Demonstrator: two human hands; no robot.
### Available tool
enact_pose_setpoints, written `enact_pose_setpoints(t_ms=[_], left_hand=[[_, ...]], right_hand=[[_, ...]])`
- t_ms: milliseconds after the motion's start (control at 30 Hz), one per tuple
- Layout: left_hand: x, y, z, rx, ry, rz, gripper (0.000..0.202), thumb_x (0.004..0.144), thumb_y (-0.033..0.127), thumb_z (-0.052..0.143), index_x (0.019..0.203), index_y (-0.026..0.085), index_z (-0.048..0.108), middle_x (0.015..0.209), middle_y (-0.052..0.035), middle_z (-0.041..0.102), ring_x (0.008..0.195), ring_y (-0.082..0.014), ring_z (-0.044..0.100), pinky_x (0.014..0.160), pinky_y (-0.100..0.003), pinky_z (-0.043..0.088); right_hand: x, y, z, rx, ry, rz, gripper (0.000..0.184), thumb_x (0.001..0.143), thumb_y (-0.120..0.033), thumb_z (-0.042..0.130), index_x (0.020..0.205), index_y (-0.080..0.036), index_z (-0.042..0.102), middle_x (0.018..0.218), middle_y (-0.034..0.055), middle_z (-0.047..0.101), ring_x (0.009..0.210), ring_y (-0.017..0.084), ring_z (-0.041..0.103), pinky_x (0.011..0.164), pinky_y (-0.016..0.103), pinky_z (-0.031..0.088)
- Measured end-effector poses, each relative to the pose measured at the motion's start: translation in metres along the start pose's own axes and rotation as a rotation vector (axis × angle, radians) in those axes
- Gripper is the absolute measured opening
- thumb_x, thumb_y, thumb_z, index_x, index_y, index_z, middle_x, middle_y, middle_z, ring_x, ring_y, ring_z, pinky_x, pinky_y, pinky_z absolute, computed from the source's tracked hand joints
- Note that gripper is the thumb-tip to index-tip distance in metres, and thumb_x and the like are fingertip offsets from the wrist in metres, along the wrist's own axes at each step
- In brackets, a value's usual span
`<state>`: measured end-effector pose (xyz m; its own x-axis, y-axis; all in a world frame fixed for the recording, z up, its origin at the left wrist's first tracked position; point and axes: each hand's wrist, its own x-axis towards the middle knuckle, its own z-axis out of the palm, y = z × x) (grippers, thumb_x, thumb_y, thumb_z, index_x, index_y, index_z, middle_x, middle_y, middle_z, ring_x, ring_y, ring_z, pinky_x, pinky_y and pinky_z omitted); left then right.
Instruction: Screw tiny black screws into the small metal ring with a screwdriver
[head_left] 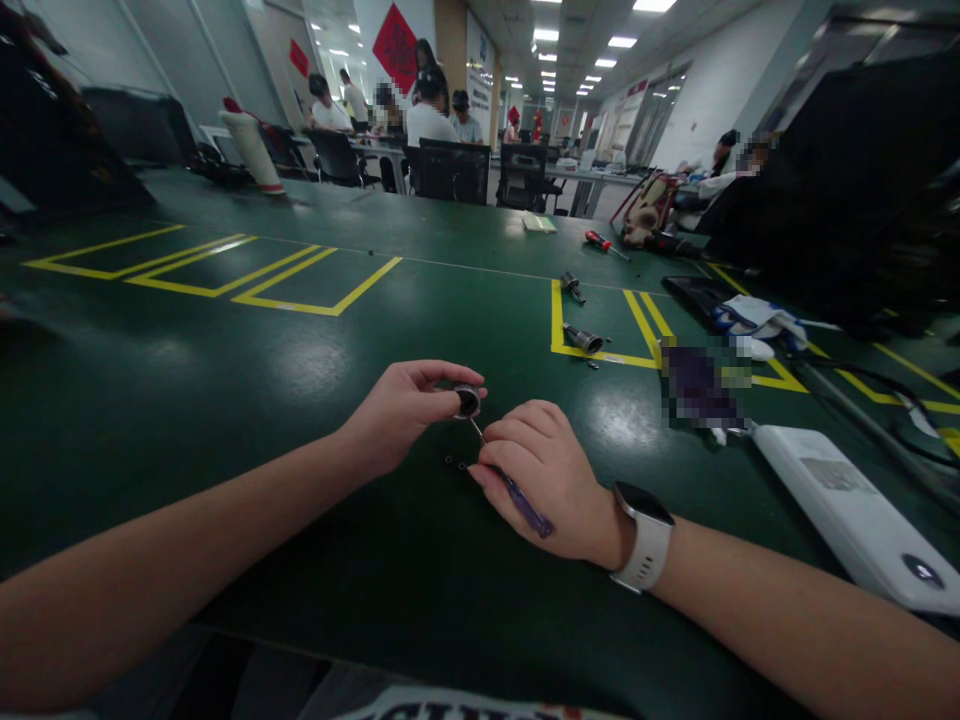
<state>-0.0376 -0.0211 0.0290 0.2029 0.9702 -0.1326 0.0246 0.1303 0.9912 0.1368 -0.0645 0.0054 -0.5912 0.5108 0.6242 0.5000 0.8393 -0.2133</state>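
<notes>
My left hand (401,410) pinches a small round metal part (467,401) between thumb and fingers, just above the green table (225,380). My right hand (544,475) is closed round a small purple-handled screwdriver (525,505); its thin shaft points up at the round part. A white watch (643,535) sits on my right wrist. A few tiny dark screws (454,463) lie on the table just left of my right hand.
A white flat device (855,515) lies at the right. Two metal cylinders (583,340) (571,285) sit by yellow tape lines, with a red-handled screwdriver (600,241) farther back. Gloves (754,318) and cables lie at the far right. People sit at tables behind.
</notes>
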Motion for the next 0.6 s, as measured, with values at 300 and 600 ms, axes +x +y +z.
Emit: enact_pose_setpoints(t_ms=[300, 600], left_hand=[[0.0011, -0.0005, 0.0009, 0.033, 0.021, 0.022, 0.025, 0.060, 0.014, 0.068, 0.085, 0.012, 0.068, 0.083, -0.0074, 0.071, 0.073, -0.0164, 0.065, 0.074, -0.031, 0.051], [0.0003, 0.0036, 0.0046, 0.068, 0.058, -0.022, 0.023, 0.060, 0.013, 0.066, 0.082, 0.012, 0.067, 0.079, -0.0065, 0.071, 0.074, -0.0175, 0.066, 0.075, -0.033, 0.052]], right_hand=[[-0.0002, -0.0017, -0.0005, -0.026, -0.012, -0.001, 0.014, 0.087, -0.022, 0.046, 0.081, -0.016, 0.058, 0.084, 0.0054, 0.065, 0.081, 0.017, 0.054, 0.082, 0.037, 0.038], [-0.0023, -0.0016, -0.0023, 0.167, 0.098, 0.056, 0.009, 0.083, -0.022, 0.050, 0.077, -0.019, 0.055, 0.078, 0.0019, 0.065, 0.076, 0.015, 0.057, 0.092, 0.041, 0.035]])
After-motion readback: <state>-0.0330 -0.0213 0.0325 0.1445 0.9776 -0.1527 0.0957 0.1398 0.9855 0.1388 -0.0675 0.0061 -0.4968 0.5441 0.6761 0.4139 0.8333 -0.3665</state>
